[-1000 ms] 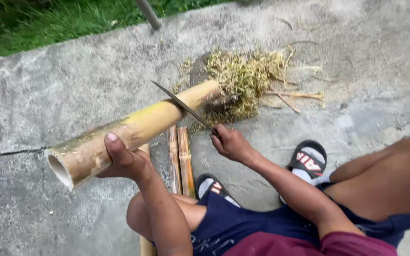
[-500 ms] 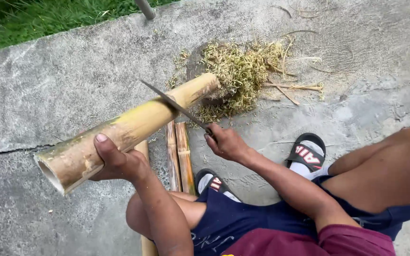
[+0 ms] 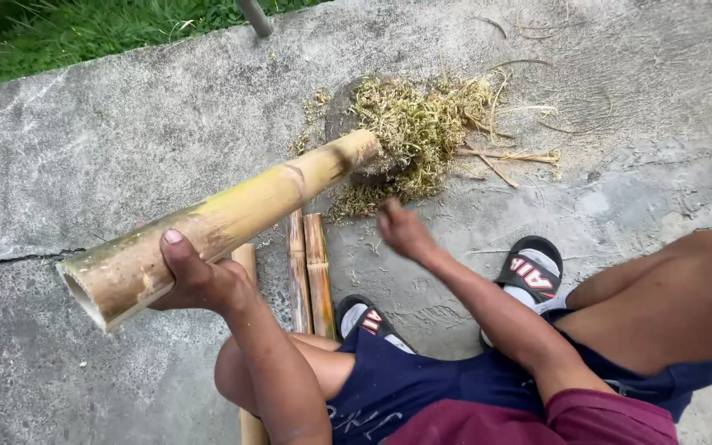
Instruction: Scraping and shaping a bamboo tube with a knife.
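Fingers of the left hand [image 3: 195, 280] wrap under the near, open end of one thick bamboo pole [image 3: 232, 218], thumb pressed on top, holding it raised and slanted; its far end rests on a round block [image 3: 341, 115] among a heap of dry shavings [image 3: 418, 124]. The right hand [image 3: 405, 231] is blurred just below the pole's far end, and I cannot tell whether its fingers are curled around anything. Cracked concrete ground [image 3: 84, 148] lies beneath, with a strip of grass [image 3: 59, 33] beyond. Three split bamboo strips [image 3: 316, 268] lie side by side under the pole, partly hidden by it. Two black sandals [image 3: 533, 276] sit between the knees, one half covered by dark blue shorts [image 3: 422, 387].
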